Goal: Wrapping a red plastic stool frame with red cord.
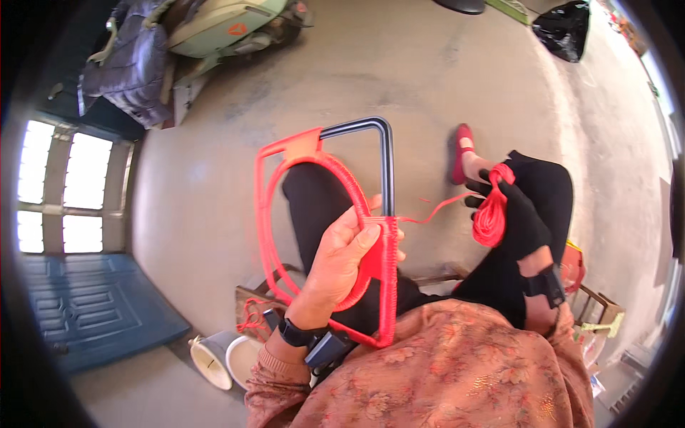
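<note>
My left hand (341, 251) is closed around the lower right side of a squarish metal frame (389, 164) with rounded corners. Red cord is wrapped closely over most of that frame, while its upper right corner shows bare dark metal. Inside it sits a red-wrapped ring (341, 167), joined to the frame by a red woven patch (303, 145) at the top. In a black glove with bare fingertips, my right hand (519, 221) grips a bundle of red cord (491, 220). One loose strand (437, 209) runs from the bundle to the frame's wrapped edge beside my left fingers.
A pale green scooter (232, 32) with a dark quilted cover (132, 68) stands at the far left. White buckets (212, 362) are at lower left near a blue door (107, 303). A black plastic bag (562, 30) lies at far right. My legs are beneath the work.
</note>
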A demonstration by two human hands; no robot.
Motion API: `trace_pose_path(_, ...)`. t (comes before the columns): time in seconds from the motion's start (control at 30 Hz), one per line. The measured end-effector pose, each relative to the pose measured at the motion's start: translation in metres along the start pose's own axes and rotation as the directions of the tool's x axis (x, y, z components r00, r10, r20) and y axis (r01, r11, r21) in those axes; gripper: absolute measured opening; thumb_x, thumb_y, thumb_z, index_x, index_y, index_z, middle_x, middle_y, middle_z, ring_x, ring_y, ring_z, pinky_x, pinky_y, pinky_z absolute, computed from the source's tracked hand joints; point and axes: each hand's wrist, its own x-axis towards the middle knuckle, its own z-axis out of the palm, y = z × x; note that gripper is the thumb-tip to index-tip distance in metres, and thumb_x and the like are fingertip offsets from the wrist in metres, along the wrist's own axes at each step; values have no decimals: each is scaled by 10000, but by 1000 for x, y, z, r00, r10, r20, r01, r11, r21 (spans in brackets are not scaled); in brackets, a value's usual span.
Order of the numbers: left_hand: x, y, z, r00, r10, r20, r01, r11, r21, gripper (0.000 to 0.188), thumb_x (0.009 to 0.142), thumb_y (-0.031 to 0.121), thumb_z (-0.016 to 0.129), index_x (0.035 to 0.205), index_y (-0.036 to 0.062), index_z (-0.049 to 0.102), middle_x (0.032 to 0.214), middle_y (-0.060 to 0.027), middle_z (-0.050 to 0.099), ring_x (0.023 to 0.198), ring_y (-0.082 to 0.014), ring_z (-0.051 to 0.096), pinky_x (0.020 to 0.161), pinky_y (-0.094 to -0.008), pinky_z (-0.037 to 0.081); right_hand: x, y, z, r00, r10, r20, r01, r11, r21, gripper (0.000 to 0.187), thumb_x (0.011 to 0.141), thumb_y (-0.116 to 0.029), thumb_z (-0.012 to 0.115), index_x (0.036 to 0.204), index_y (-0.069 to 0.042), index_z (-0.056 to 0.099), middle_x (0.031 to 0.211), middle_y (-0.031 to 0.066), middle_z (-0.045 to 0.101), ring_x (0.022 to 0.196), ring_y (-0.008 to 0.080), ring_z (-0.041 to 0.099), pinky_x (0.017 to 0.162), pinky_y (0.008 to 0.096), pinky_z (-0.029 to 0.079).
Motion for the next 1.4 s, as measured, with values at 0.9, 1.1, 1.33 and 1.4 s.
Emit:
trace_pose_path(0.9,11,-35,-3,993,33,-111,-35,999,-13,260,925,131,596,1143,18,510,1008,-115,648,853,-183,660,745,-301,543,14,1,0,968,-184,169,250,704,-665,521,885,-181,615,1344,-33,417,1043,166,623,985,229,619,845,338,489)
trace_pose_path(1.1,29,-47,-7,994,-56,-89,42,986,-159,246,926,125,590,1140,18,536,1035,-102,641,907,-185,646,777,-301,536,3,-26,71,867,-444,227,261,16,-965,459,764,-110,638,1202,-88,503,1034,166,630,913,369,619,811,408,497)
trace_pose_path(1.33,44,-48,-4,925,155,-347,-176,984,-30,354,866,117,623,1194,40,515,1012,-83,633,907,-133,601,812,-266,467,37,-15,138,440,-60,896,550,-771,-321,303,724,-102,585,1024,-101,626,1127,94,587,1119,256,538,1084,529,296)
trace_pose_path(1.4,46,-47,-1,879,277,-389,-249,961,120,391,866,83,611,1239,49,496,1001,-70,631,896,-124,590,822,-264,456,47,-1,146,547,224,807,636,-738,-226,310,705,-155,617,1010,-100,623,1144,94,577,1159,262,521,1101,519,283)
